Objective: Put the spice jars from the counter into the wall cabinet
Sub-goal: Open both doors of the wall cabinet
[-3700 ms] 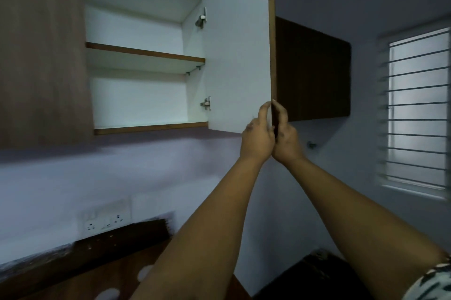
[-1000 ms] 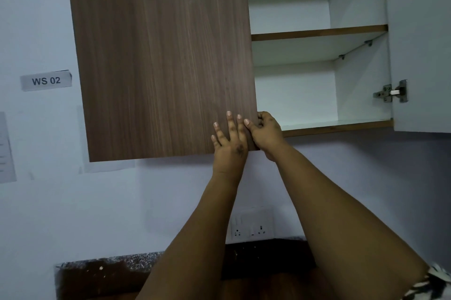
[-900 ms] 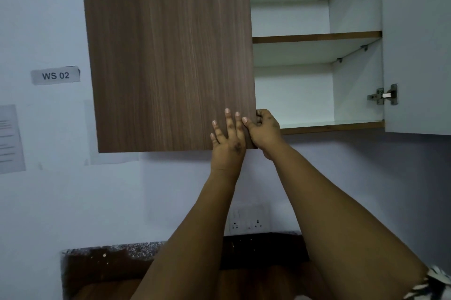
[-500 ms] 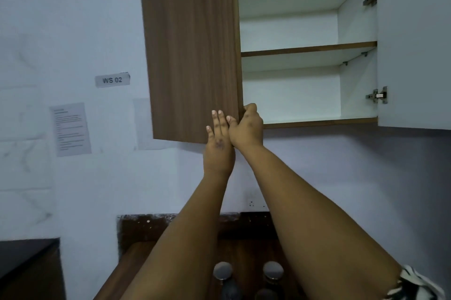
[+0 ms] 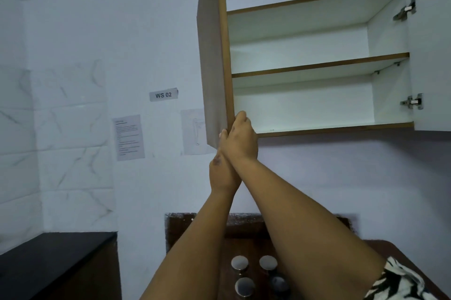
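Our left hand (image 5: 220, 174) was half hidden behind the right hand (image 5: 240, 142), so we couldn't tell how its fingers lay; only a fingertip showed against the left door (image 5: 213, 55) of the wall cabinet (image 5: 319, 130). Our right fingers curled round that door's lower edge, gripping it. The right door (image 5: 432, 55) ran out of view. Way below, between our forearms, four spice jars (image 5: 240, 263) stood on the worktop (image 5: 244, 233) near its back edge, one partly covered by our right arm, well apart from our fingers.

wall cabinet (image 5: 317, 65) above counter (image 5: 244, 241) | spice jars (image 5: 253, 275) on counter (clustered)
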A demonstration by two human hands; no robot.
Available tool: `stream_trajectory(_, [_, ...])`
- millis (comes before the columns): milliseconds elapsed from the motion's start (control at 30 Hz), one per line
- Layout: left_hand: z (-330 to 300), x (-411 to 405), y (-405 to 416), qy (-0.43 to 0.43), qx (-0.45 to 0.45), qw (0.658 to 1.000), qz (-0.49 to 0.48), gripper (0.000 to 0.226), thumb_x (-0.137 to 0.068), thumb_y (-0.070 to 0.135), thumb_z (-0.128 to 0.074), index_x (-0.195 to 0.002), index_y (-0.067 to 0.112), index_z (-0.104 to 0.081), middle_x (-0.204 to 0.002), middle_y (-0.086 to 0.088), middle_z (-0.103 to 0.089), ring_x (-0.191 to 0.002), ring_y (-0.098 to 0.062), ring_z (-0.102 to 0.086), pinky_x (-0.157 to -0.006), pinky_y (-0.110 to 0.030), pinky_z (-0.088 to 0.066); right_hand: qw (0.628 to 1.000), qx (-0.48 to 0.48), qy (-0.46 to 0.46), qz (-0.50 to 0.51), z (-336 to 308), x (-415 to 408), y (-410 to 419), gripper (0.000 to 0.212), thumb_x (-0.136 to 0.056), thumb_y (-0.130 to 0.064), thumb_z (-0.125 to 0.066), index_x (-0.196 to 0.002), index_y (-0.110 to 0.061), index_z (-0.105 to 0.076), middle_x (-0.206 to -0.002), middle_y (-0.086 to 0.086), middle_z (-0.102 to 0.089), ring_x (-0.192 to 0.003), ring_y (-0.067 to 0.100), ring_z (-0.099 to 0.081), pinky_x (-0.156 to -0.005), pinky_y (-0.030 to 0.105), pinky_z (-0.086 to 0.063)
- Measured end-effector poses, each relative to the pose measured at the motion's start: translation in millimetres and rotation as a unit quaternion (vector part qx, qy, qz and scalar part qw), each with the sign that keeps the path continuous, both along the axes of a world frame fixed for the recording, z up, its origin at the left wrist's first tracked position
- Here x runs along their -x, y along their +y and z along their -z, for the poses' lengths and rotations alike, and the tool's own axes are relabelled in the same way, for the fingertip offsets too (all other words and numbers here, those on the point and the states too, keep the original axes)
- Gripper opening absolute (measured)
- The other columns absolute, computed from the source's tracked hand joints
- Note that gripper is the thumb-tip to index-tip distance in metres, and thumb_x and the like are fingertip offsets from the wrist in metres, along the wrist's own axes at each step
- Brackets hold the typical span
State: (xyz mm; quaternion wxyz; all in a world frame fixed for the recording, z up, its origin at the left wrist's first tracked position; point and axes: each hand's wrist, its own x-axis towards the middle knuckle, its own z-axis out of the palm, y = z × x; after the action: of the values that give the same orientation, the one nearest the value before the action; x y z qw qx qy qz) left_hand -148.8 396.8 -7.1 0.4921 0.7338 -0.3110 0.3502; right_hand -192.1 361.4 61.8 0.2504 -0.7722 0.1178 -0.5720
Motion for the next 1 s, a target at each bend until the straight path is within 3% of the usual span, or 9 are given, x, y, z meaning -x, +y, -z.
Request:
stream_trajectory(67, [-0.9, -4.7, 26.1, -0.002, 0.006, 1.0, -0.002, 0.017, -0.096, 0.008, -0.051, -0.102, -0.005, -0.06, -0.08, -0.014, -0.063, -0.069, -0.024, -0.058, -0.053, -0.016, -0.034, 1.0, 0.027, -0.002, 0.01, 1.8, -10.1, 25.6, 0.024, -0.09, -0.018, -0.061, -0.106, -0.01, -0.045, -0.098, 0.007, -0.057, -0.083, 0.021, -0.062, -0.068, 0.031, -0.056])
stream_trajectory(133, [-1.0, -13.9, 52.4, -0.03, -0.021, 0.999, -0.021, 0.01, -0.094, 0.007, -0.053, -0.092, -0.001, -0.059, -0.069, 0.001, -0.052, -0.059, -0.009, -0.047, -0.052, -0.018, -0.031, 0.999, 0.048, -0.002, 0.01, 3.1, -20.4, 49.3, 0.023, -0.089, -0.017, -0.06, -0.106, -0.01, -0.045, -0.098, 0.007, -0.056, -0.082, 0.021, -0.061, -0.066, 0.03, -0.052])
stream_trajectory(267, [-2.4, -34.9, 97.6, -0.038, -0.051, 0.998, -0.026, 0.003, -0.093, 0.007, -0.056, -0.09, 0.006, -0.057, -0.062, 0.016, -0.041, -0.056, -0.001, -0.042, -0.05, -0.015, -0.028, 0.997, 0.078, 0.004, 0.0, 9.8, -38.8, 89.2, 0.027, -0.089, -0.016, -0.058, -0.11, -0.007, -0.045, -0.107, 0.011, -0.054, -0.089, 0.025, -0.06, -0.071, 0.032, -0.052])
stream_trajectory(367, [-3.9, -44.8, 122.7, -0.017, -0.053, 0.998, -0.009, 0.003, -0.094, 0.007, -0.056, -0.091, 0.007, -0.057, -0.062, 0.015, -0.045, -0.057, -0.001, -0.045, -0.049, -0.014, -0.03, 0.996, 0.085, 0.01, -0.02, 14.9, -48.3, 112.5, 0.03, -0.09, -0.018, -0.058, -0.114, -0.006, -0.045, -0.111, 0.012, -0.053, -0.094, 0.028, -0.06, -0.078, 0.038, -0.053])
stream_trajectory(533, [-4.9, -56.4, 154.6, 0.009, 0.0, 0.999, 0.05, 0.015, -0.099, 0.014, -0.051, -0.11, 0.006, -0.056, -0.074, 0.009, -0.056, -0.067, -0.005, -0.054, -0.053, -0.015, -0.038, 0.992, 0.046, 0.032, -0.113, 15.9, -56.4, 134.1, 0.038, -0.092, -0.022, -0.061, -0.124, -0.011, -0.045, -0.114, 0.012, -0.052, -0.101, 0.03, -0.058, -0.085, 0.039, -0.051])
stream_trajectory(733, [1.9, -73.8, 182.8, 0.006, 0.046, 0.998, 0.043, 0.006, -0.096, 0.006, -0.051, -0.099, 0.003, -0.055, -0.08, 0.0, -0.059, -0.07, -0.013, -0.052, -0.05, -0.008, -0.038, 0.983, 0.027, 0.059, -0.174, 34.8, -75.4, 152.8, 0.054, -0.097, -0.021, -0.053, -0.149, -0.022, -0.035, -0.122, 0.01, -0.054, -0.112, 0.024, -0.054, -0.092, 0.029, -0.044])
stream_trajectory(867, [4.2, -75.8, 183.9, 0.015, 0.043, 0.997, 0.061, 0.015, -0.1, 0.012, -0.046, -0.102, 0.001, -0.056, -0.096, -0.016, -0.067, -0.087, -0.032, -0.062, -0.053, -0.022, -0.042, 0.982, -0.021, 0.016, -0.187, 46.1, -81.9, 155.9, 0.051, -0.096, -0.022, -0.057, -0.146, -0.023, -0.043, -0.112, 0.01, -0.058, -0.104, 0.022, -0.058, -0.093, 0.029, -0.049])
stream_trajectory(1000, [12.8, -74.0, 177.2, 0.042, 0.071, 0.993, 0.089, 0.013, -0.102, 0.018, -0.042, -0.099, 0.01, -0.052, -0.096, -0.007, -0.066, -0.095, -0.028, -0.065, -0.057, -0.013, -0.041, 0.983, -0.032, 0.024, -0.181, 55.9, -84.5, 147.1, 0.045, -0.098, -0.02, -0.053, -0.142, -0.018, -0.049, -0.118, 0.011, -0.06, -0.108, 0.022, -0.058, -0.093, 0.024, -0.046])
